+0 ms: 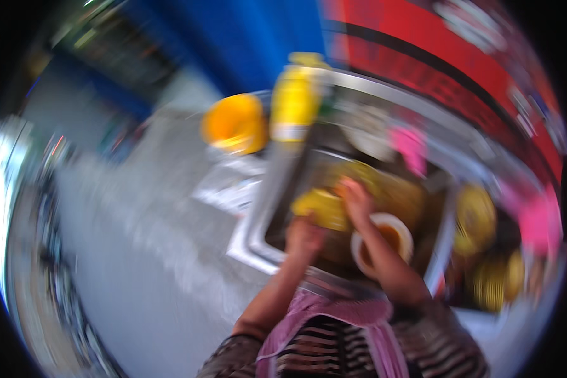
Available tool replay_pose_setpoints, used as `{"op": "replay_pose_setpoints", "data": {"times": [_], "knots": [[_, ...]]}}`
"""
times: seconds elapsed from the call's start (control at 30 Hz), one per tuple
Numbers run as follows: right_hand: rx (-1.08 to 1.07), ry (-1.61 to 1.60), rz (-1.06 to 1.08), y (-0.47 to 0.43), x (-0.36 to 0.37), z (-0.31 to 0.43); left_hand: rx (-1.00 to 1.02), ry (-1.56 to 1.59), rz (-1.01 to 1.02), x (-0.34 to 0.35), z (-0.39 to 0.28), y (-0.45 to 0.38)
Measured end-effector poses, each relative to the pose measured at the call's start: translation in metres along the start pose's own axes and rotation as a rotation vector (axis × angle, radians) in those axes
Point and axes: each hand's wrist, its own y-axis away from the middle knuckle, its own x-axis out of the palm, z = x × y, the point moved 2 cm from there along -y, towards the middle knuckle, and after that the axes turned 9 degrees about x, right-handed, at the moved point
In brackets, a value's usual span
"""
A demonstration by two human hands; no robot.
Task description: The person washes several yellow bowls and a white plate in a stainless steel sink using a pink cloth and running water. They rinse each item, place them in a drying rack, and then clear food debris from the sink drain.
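Observation:
Over a metal sink (276, 191), my left hand (306, 234) grips the near edge of a yellow dish (322, 208). My right hand (356, 201) is at the dish's right side, fingers bent against it; blur hides whether it holds anything. Behind the dish, more yellow ware (359, 172) lies in the basin. Beneath my right forearm stands a white bowl (408, 231) with brown liquid in it, partly covered by the arm.
A yellow bottle (294, 106) stands on the sink's far left corner, beside an orange-yellow container (231, 124). A pink item (410, 146) and a pale container (368, 134) are at the back. Yellow dishes (475, 219) fill the right side. Red panel (434, 52) behind.

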Motion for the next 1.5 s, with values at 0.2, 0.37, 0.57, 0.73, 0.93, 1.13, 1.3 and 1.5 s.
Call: {"op": "replay_pose_setpoints", "data": {"times": [0.2, 0.37, 0.57, 0.73, 0.93, 1.13, 1.3, 1.5], "knots": [[0.201, 0.964, -0.067, 0.080, -0.122, 0.039, -0.362, 0.112, 0.235, 0.039, -0.010, 0.022], [-0.099, 0.646, -0.288, 0.124, -0.123, 0.159, -0.469, -0.074, 0.374, 0.077, -0.057, 0.081], [0.294, 0.261, -0.646, 0.182, -0.228, 0.158, -0.459, -0.480, 0.941, 0.085, -0.031, 0.128], [0.614, -0.151, -1.055, 0.213, -0.361, 0.163, -0.546, -0.446, 0.749, 0.064, -0.014, 0.107], [0.823, -0.447, -0.962, 0.222, -0.416, 0.115, -0.588, -0.472, 0.480, 0.013, 0.005, 0.060], [0.795, -0.354, -1.015, 0.244, -0.442, 0.086, -0.516, -0.331, 0.359, -0.008, 0.026, 0.008], [0.331, 0.312, -1.368, 0.222, -0.390, 0.124, -0.450, -0.440, 0.245, 0.000, 0.068, -0.048], [0.333, 0.716, -0.151, 0.121, -0.199, 0.077, -0.481, -0.595, 0.358, 0.027, 0.118, -0.097]]}}
